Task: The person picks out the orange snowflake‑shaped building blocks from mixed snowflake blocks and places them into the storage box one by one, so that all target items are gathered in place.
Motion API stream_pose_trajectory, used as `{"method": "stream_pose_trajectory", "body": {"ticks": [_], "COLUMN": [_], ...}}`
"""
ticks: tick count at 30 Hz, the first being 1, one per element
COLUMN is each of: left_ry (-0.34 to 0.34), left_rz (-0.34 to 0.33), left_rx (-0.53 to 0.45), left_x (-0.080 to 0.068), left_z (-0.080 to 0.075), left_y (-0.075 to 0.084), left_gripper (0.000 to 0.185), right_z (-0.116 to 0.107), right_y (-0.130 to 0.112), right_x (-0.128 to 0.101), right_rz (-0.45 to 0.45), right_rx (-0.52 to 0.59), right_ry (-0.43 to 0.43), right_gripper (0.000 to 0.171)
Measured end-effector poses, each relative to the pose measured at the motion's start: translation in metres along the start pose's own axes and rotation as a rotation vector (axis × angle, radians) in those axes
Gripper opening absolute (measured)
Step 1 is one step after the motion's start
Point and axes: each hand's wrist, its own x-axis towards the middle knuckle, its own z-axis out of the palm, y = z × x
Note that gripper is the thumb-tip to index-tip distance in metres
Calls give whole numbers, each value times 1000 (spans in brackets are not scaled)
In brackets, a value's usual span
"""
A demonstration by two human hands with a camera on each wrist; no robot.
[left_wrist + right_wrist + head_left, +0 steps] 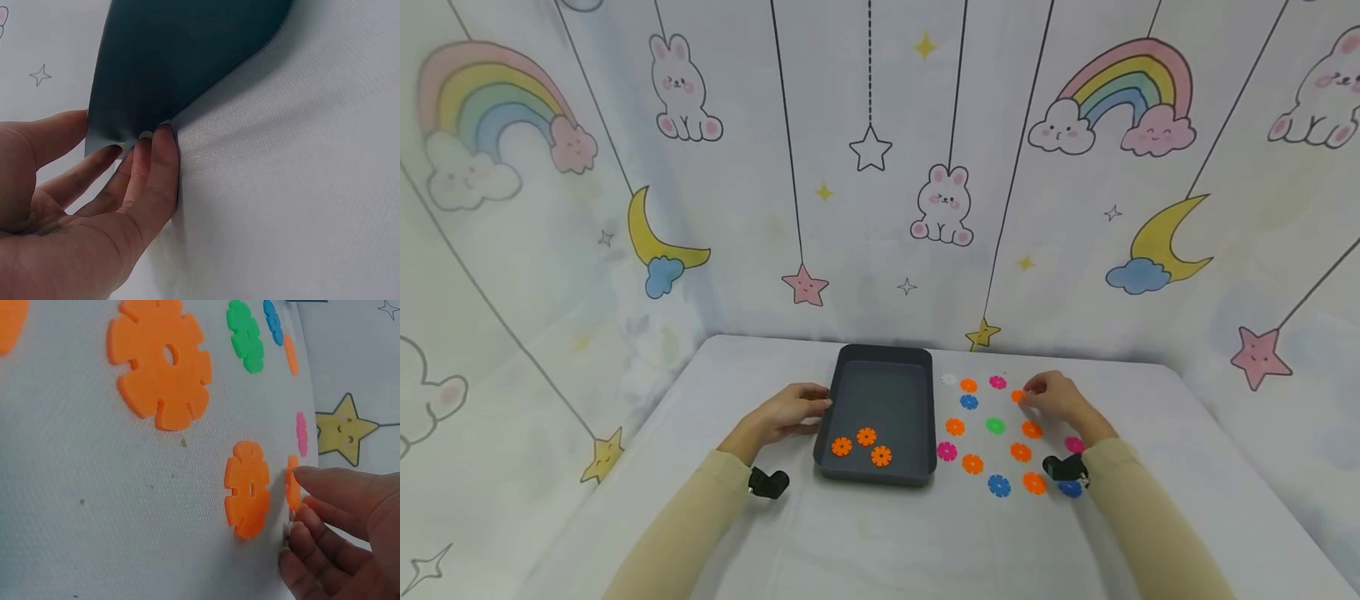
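Note:
A dark grey rectangular tray stands on the white cloth, with 3 orange notched plastic discs inside near its front. My left hand is at the tray's left side. In the left wrist view its loosely bent fingers rest against the tray's outer wall, thumb tip at the edge. To the right of the tray, at the back of the scattered discs, my right hand pinches an orange disc. Its thumb lies on the disc's face, and the other fingers curl close by at the cloth.
Several notched discs lie spread right of the tray, among them a green disc, a blue disc, a pink disc and a white disc. A patterned curtain hangs behind the table.

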Motion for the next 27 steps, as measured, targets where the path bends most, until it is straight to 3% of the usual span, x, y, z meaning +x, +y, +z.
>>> {"method": "stream_pose_trajectory", "body": {"ticks": [12, 27], "left_ry": [-4, -9], "left_rz": [-4, 0], "left_rx": [8, 0], "left_x": [0, -1], "left_z": [0, -1], "left_y": [0, 2], "left_gripper": [51, 52], "right_z": [2, -2], "right_y": [-3, -4], "right_x": [-3, -7], "right_rz": [-9, -49], "right_rx": [-9, -35], "right_ry": [34, 88], "right_gripper": [41, 25]}}
